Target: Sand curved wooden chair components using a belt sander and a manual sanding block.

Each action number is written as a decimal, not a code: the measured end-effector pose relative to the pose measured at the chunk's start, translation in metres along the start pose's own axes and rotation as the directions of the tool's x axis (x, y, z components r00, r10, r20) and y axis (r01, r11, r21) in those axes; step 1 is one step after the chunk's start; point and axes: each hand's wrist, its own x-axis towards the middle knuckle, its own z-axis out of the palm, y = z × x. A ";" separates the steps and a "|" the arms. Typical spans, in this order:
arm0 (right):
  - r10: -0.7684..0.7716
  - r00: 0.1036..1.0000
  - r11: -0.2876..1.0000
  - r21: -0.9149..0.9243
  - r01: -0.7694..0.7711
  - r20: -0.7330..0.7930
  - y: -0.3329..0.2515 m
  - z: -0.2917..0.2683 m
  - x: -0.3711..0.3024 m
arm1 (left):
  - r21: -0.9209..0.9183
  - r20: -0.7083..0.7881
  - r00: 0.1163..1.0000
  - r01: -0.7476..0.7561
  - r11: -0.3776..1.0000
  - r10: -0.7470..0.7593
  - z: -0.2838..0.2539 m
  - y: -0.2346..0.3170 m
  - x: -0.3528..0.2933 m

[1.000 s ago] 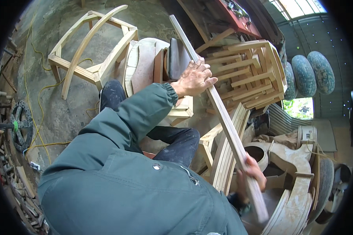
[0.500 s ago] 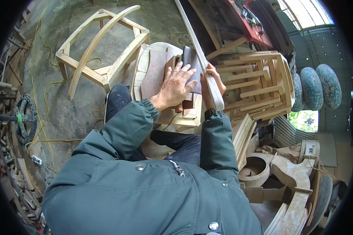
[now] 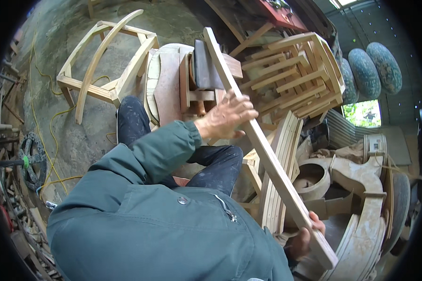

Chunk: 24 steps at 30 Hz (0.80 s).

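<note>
A long pale wooden bar [image 3: 273, 161] slants across my front from far middle to near right. My left hand [image 3: 227, 116] lies over its middle, fingers bent across the top and thumb beside the edge. Close to the bar's near end, my right hand [image 3: 308, 236] is wrapped round it, partly hidden by the wood. Beyond my left hand, a dark flat plate [image 3: 206, 68] is set among wooden blocks on a pale, round-backed wooden stand [image 3: 164, 86]. The bar's far end overlaps the plate's right side; I cannot tell whether they touch.
A wooden frame with a curved rail [image 3: 86, 86] stands at left, beside a yellow cord [image 3: 51, 124]. Stacked wooden frames [image 3: 309, 77] and several strips [image 3: 279, 173] lie to the right. A pale machine with a round opening [image 3: 314, 178] stands near right.
My left hand has left the dark plate and come onto the bar. My right hand has moved nearer and rightward, drawing the bar back with it. The view has shifted slightly.
</note>
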 end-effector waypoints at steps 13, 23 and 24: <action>0.606 0.792 0.530 0.777 -0.339 -0.068 0.118 -0.013 -0.027 | -0.076 0.156 0.988 -0.012 0.997 0.023 -0.015 0.037 0.004; 0.650 0.760 0.363 0.886 -0.288 -0.019 0.248 0.187 0.127 | 0.290 0.397 0.784 0.386 0.876 -0.477 -0.024 -0.132 0.083; 0.605 0.796 0.397 0.872 -0.287 -0.014 0.248 0.220 0.151 | 0.317 0.414 0.737 0.435 0.843 -0.535 -0.028 -0.155 0.092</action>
